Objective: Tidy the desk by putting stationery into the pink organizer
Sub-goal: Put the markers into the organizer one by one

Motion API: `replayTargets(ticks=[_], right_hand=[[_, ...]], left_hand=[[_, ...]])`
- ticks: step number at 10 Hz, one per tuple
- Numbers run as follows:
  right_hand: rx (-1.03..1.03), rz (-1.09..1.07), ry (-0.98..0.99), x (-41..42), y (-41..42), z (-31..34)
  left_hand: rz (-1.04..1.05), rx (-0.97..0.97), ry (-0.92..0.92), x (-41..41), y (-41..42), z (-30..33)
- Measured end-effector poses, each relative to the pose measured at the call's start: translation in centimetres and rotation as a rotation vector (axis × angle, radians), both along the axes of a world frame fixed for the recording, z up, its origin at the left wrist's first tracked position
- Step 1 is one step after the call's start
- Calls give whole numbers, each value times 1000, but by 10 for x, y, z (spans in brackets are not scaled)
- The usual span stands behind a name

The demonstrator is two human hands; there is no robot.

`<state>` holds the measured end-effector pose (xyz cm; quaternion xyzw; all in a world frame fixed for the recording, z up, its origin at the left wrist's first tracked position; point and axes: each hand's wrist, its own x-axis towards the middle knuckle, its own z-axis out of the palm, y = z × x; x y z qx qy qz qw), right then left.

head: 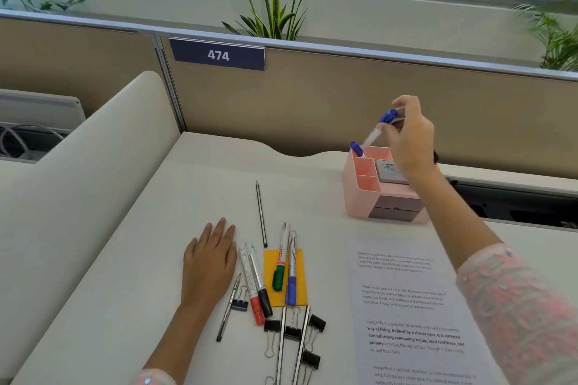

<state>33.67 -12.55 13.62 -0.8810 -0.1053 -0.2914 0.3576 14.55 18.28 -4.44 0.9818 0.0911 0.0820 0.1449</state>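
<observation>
My left hand (209, 262) lies flat and open on the desk (131, 259); beside it, four markers (260, 283), three pencils (261, 214), several binder clips (294, 330). Further right, my right hand (409, 137) pinches one blue-capped marker (382, 125) over the pink organizer (380, 186), with another already inside.

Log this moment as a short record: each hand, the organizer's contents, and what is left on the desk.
right hand: right hand pinches a blue-capped white marker above the pink plastic organizer
left hand: left hand rests flat on the white desk
organizer contents: another blue-capped marker in the rear compartment; a grey pad
still on desk: four markers, with the green-capped marker and the blue-capped one lying across a yellow sticky pad; pencils; black binder clips; printed sheet
</observation>
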Motion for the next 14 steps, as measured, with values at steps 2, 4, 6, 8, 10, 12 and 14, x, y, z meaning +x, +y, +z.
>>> replayTargets(ticks=[2,4,6,8,10,12,14], right_hand=[[-268,51,152,23,-10,-20],[-523,166,307,46,-3,-42],[-573,90,309,59,1,-60],[-543,45,215,47,2,-68],[-150,47,-58,-12,30,-71],[81,217,290,-102,70,-105],[182,184,700,-172,85,-138]], left_hand=[[-3,-1,-11,0,0,-1],[5,5,-6,1,0,-3],[7,13,-11,2,1,-3],[7,9,-11,2,1,-4],[3,9,-14,2,0,-2],[4,8,-8,0,0,-1],[-3,-19,-7,-2,2,-1]])
